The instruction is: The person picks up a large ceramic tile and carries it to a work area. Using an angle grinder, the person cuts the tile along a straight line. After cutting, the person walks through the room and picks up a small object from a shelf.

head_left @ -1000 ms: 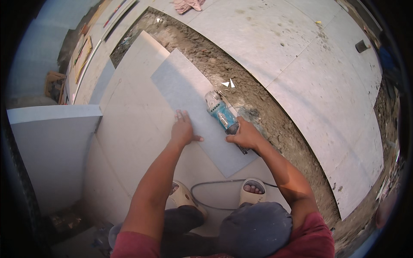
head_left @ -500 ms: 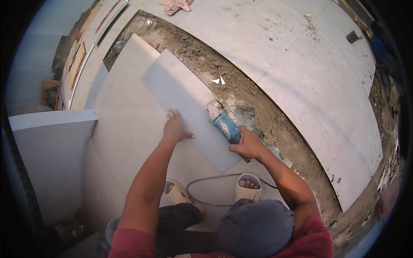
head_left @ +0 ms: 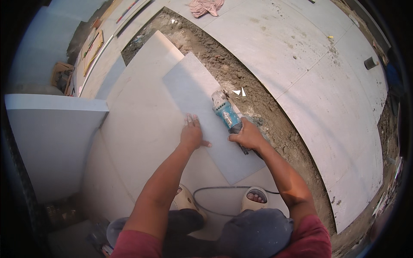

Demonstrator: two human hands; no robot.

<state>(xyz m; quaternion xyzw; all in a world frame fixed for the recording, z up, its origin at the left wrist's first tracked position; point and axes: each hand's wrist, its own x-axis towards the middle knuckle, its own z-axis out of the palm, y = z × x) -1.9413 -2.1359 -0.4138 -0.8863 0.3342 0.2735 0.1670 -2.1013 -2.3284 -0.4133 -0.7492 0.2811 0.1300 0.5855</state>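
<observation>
My left hand [head_left: 191, 132] lies on a grey tile panel [head_left: 180, 88], fingers stretched out and thumb apart. My right hand [head_left: 248, 136] grips a teal angle grinder [head_left: 227, 114], whose head rests at the panel's right edge. Beyond that edge is a strip of rough mortar [head_left: 253, 90] with two small white scraps [head_left: 240, 92] and pale powder near the tool. The panel lies on a larger pale board [head_left: 133, 90]. A black cord [head_left: 215, 188] loops between my sandalled feet.
A large tiled surface [head_left: 322, 107] runs along the right, holding a pink cloth [head_left: 205, 6] and a dark cylinder [head_left: 370, 63]. At left stands a grey slab or low wall [head_left: 47, 142]. Long strips and a wooden crate [head_left: 61, 76] lie at upper left.
The view has shifted slightly. The grinder moved a little toward me along the panel edge, then back away from me. My left hand has stayed in place on the panel.
</observation>
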